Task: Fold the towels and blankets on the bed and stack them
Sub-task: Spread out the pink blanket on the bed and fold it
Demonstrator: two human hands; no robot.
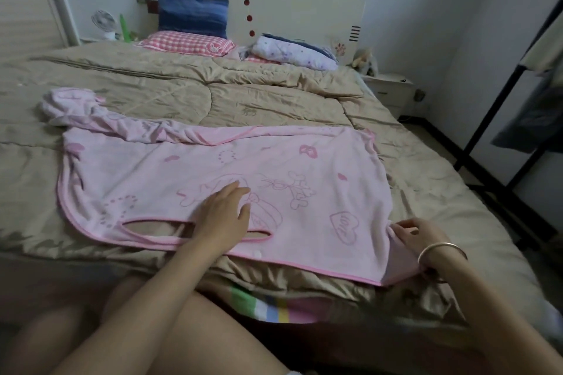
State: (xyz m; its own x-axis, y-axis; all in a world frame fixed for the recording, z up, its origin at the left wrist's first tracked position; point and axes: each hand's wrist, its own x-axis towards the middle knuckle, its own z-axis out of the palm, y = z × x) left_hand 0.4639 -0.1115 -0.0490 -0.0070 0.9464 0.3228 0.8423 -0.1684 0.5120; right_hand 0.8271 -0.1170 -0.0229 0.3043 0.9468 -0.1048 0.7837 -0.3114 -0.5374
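Towel-folding stage, head view. Pink towel [274, 167] lies spread across the tan quilt [152, 94] of the bed, its long side running from 9 to 3 o'clock. Left hand [225, 213] rests flat on the towel's near middle, fingers straight and holding nothing; judged purpose: to pin the cloth so it does not slide on the slick quilt. Right hand [417, 237], with a bangle [441, 251] at the wrist, pinches the towel's edge at about 4 o'clock, where the corner is lifted off the quilt; this is probably the start of a fold or a tug to draw the cloth taut.

The towel's far-left end [70, 103], at 10 o'clock, is bunched and rolled over, so it likely needs flattening before a clean fold. Two slit openings [152, 227] along the near edge may catch or gape during folding.

Surroundings: at 12 o'clock, a blue pillow [192, 17] leans on the headboard [289, 9] above a pink checked pillow [185, 42]; at 1 o'clock lies a floral bundle [292, 53], possibly a further blanket to fold. Striped cloth [265, 307] shows beneath the quilt at 6 o'clock. Black rack [499, 119] stands off the bed at 3 o'clock. No finished stack is visible.
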